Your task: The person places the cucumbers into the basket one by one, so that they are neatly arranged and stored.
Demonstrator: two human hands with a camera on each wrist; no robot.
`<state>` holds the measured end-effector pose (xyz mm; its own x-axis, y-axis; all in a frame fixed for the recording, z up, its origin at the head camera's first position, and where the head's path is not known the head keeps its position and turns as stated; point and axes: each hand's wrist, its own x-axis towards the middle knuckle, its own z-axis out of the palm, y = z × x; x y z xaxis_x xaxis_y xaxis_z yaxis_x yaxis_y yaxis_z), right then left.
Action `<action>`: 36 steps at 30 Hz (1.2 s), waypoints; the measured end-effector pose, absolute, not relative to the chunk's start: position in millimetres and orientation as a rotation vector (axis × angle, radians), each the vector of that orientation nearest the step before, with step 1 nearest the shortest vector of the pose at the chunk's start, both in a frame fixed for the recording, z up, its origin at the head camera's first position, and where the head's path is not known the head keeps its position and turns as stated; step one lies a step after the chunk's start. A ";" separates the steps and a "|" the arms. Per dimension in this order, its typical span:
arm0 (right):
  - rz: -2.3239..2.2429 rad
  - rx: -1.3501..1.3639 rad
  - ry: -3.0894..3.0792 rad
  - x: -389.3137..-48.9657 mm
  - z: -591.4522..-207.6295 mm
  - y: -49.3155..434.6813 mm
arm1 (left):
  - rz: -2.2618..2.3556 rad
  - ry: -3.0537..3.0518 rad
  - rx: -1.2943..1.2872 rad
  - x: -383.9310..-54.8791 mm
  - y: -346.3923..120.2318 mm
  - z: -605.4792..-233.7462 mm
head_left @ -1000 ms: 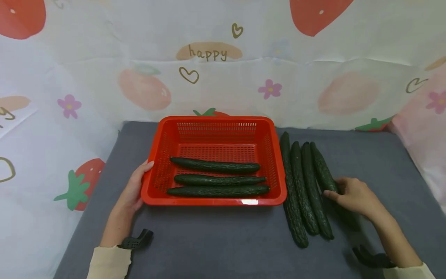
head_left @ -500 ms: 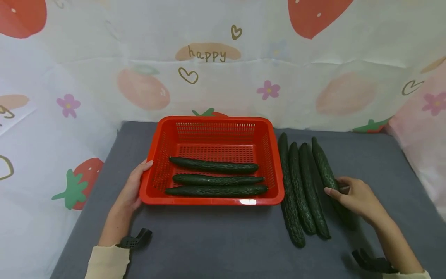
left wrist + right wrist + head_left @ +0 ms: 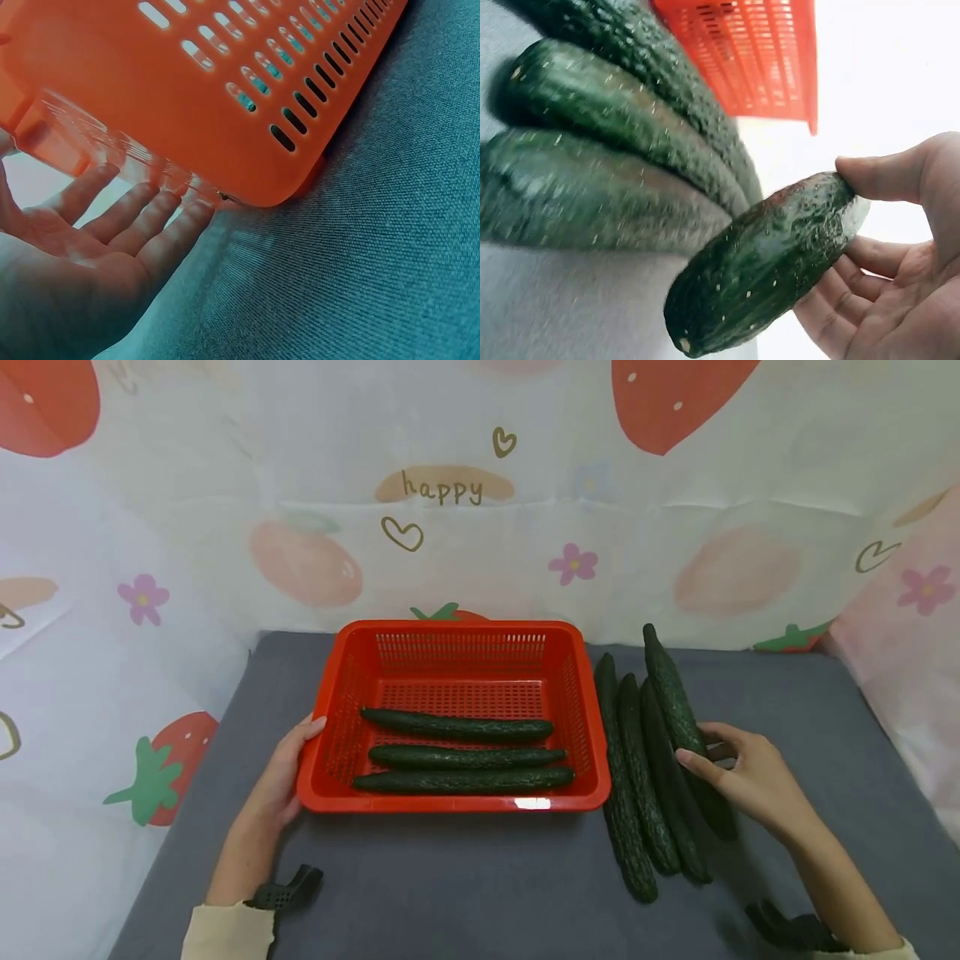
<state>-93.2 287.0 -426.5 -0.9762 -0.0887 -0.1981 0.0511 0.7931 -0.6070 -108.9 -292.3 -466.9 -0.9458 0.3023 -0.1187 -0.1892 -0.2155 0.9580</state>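
My right hand (image 3: 753, 777) pinches a dark green cucumber (image 3: 672, 697) between thumb and fingers, its far end raised and tilted above the table. In the right wrist view the held cucumber (image 3: 761, 262) points away from the palm, clear of the others at its near end. Three more cucumbers (image 3: 636, 852) lie side by side along the right wall of a red plastic basket (image 3: 450, 804). At the basket's left side, my left hand (image 3: 281, 772) holds the rim, thumb on top. The left wrist view shows its fingers (image 3: 176, 232) under the rim against the side.
Inside the basket, three cucumbers (image 3: 459, 727) lie crosswise in the front half, over a slotted floor. Grey cloth (image 3: 450, 893) covers the table. Behind it hangs a pale printed curtain (image 3: 480, 552) with fruit and hearts.
My right hand has lifted its cucumber and carried it left, so that it now overlaps the rightmost cucumber on the table. My left hand stays at the basket.
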 end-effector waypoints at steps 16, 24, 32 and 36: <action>-1.069 -0.197 2.875 -99.4 -406.3 258.6 | 2.229 1.740 0.117 -106.0 -291.4 -467.1; -1.097 -0.299 2.874 -105.5 -393.9 245.9 | 2.225 1.743 0.112 -106.6 -291.9 -466.4; -1.116 -0.389 2.858 -110.5 -382.8 234.7 | 2.219 1.763 0.081 -107.4 -290.9 -466.0; -1.135 -0.466 2.872 -115.4 -378.1 227.9 | 2.218 1.774 0.071 -107.9 -290.6 -465.6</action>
